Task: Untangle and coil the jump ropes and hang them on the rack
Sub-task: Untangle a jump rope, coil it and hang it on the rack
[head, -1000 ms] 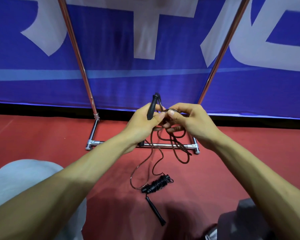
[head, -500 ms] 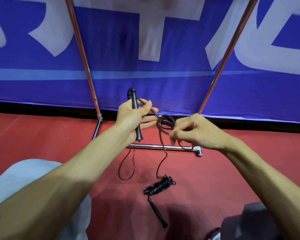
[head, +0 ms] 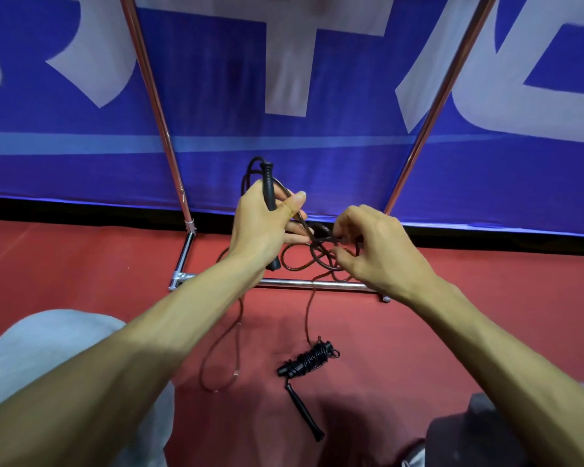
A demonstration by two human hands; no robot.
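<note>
My left hand (head: 262,224) grips a black jump rope handle (head: 268,183) upright, thumb pressed on it. From it a thin dark cord (head: 304,259) runs right into a tangle of loops, which my right hand (head: 375,251) pinches with its fingertips. One strand drops to a second black handle with cord wound round it (head: 309,360) on the red floor; a third handle (head: 305,412) lies just below that. A long cord loop (head: 216,352) hangs down under my left forearm. The chrome rack (head: 304,283) stands right behind my hands.
The rack's two slanted poles (head: 155,106) rise in front of a blue banner with white shapes (head: 216,96). My knees, in grey cloth (head: 48,352) and dark cloth (head: 469,429), fill the lower corners. The floor is red.
My left hand has turned the handle upright and lifted it. My right hand has moved slightly apart and now pinches the knot of loops. The hanging cord has shifted left.
</note>
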